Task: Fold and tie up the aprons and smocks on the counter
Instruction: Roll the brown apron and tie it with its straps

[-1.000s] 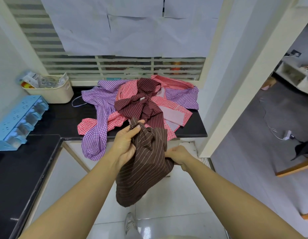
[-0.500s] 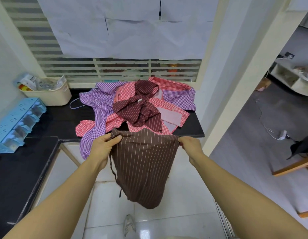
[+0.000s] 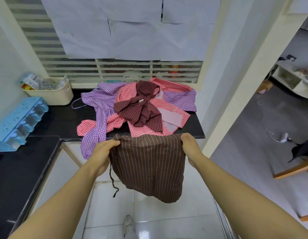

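Note:
A brown pinstriped apron [image 3: 149,163] hangs in the air in front of the black counter [image 3: 63,118], stretched flat between both hands. My left hand [image 3: 102,153] grips its top left corner and my right hand [image 3: 190,146] grips its top right corner. A dark tie string [image 3: 113,184] dangles from the left side. On the counter lies a heap of garments: a maroon striped apron [image 3: 141,109] on top, a red checked one [image 3: 167,118] and a purple checked one [image 3: 94,118] whose end hangs over the front edge.
A cream basket [image 3: 53,94] with packets stands at the back left of the counter, and a blue compartment rack [image 3: 16,121] lies along the left wall. A white pillar [image 3: 239,94] rises on the right. My shoe [image 3: 129,225] stands on the tiled floor below.
The brown apron was bunched between my hands. My hands have moved apart and up, spreading it flat by its top corners, and the tie string now hangs free.

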Demonstrator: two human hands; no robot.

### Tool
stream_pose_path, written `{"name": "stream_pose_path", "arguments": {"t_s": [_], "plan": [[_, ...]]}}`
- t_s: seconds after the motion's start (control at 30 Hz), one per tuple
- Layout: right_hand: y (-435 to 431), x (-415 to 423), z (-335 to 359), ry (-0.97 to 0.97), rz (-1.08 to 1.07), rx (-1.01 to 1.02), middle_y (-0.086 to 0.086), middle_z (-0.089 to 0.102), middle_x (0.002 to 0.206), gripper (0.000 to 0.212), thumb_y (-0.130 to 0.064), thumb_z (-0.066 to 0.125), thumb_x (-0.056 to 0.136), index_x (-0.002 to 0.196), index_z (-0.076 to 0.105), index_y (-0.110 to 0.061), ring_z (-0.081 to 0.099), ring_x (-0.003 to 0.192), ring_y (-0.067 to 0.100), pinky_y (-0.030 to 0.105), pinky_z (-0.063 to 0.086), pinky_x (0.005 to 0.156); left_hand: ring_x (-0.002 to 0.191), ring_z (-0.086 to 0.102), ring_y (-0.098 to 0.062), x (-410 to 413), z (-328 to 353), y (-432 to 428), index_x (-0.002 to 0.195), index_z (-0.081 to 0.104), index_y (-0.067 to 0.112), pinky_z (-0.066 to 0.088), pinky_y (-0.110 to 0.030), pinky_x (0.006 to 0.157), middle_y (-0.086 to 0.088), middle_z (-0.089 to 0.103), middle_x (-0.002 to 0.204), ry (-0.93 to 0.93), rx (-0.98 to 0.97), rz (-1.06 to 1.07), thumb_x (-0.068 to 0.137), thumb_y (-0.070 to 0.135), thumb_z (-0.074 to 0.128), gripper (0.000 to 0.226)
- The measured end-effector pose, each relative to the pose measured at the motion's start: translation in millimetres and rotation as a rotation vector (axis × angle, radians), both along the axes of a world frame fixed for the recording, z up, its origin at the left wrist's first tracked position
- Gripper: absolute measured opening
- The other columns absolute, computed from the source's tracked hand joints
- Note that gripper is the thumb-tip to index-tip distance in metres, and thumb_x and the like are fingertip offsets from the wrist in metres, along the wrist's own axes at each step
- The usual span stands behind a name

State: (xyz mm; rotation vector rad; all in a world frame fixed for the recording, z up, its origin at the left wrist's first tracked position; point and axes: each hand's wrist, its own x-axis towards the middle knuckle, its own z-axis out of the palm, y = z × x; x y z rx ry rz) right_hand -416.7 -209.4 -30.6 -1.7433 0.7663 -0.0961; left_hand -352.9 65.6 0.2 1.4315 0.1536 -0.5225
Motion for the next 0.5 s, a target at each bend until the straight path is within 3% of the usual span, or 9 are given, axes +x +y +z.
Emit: {"name": "stream_pose_path", "arguments": {"t_s": [0.1, 0.23, 0.37, 0.43, 0.5], "plan": [[-0.9, 2.1, 3.2, -0.047, -0.029, 0.043, 0.004, 0.06, 0.102, 0.027, -0.02, 0.03, 0.106, 0.104, 0.056, -0.016, 0.057, 0.094, 0.015, 0.02, 0.042, 0.069, 0.075, 0.071, -0.014, -2.1, 1.8, 0.0, 0.089, 0.071, 0.005, 0.046, -0.03, 0.077, -0.008, 0.075, 0.086, 0.042, -0.032, -0.04, 0.099, 0.015, 0.048, 0.027], [-1.7, 1.6, 3.4, -0.06, -0.02, 0.06, 0.001, 0.061, 0.099, 0.026, -0.019, 0.032, 0.106, 0.106, 0.058, -0.015, 0.057, 0.092, 0.013, 0.018, 0.041, 0.069, 0.08, 0.066, -0.022, -0.5, 0.2, -2.2, 0.088, 0.07, -0.002, 0.051, -0.031, 0.078, -0.012, 0.073, 0.08, 0.054, -0.009, -0.055, 0.098, 0.007, 0.049, 0.025], [-2.2, 2.7, 0.2, 0.026, -0.015, 0.088, 0.001, 0.058, 0.101, 0.022, -0.016, 0.032, 0.106, 0.108, 0.055, -0.013, 0.055, 0.095, 0.014, 0.025, 0.042, 0.083, 0.076, 0.071, -0.019, -0.9, 4.0, -10.8, 0.095, 0.071, -0.001, 0.058, -0.027, 0.072, -0.012, 0.074, 0.084, 0.057, -0.114, -0.028, 0.095, 0.001, 0.049, 0.022], [-2.7, 1.1, -1.4, 0.063, 0.038, 0.149, 0.005, 0.06, 0.088, 0.024, -0.012, 0.037, 0.104, 0.092, 0.057, -0.009, 0.056, 0.082, 0.014, 0.025, 0.041, 0.075, 0.073, 0.072, -0.019, -2.0, 8.2, -16.8, 0.096, 0.071, -0.001, 0.06, -0.026, 0.068, -0.014, 0.074, 0.085, 0.074, -0.19, -0.032, 0.094, -0.003, 0.048, 0.023], [-2.2, -1.2, -4.4, 0.089, 0.094, 0.163, 0.01, 0.06, 0.083, 0.022, -0.01, 0.043, 0.101, 0.091, 0.062, -0.003, 0.055, 0.074, 0.014, 0.025, 0.039, 0.067, 0.076, 0.072, -0.021, -3.0, 13.1, -22.5, 0.099, 0.07, -0.001, 0.06, -0.027, 0.068, -0.018, 0.073, 0.088, 0.093, -0.238, -0.075, 0.093, -0.004, 0.047, 0.024]]}}
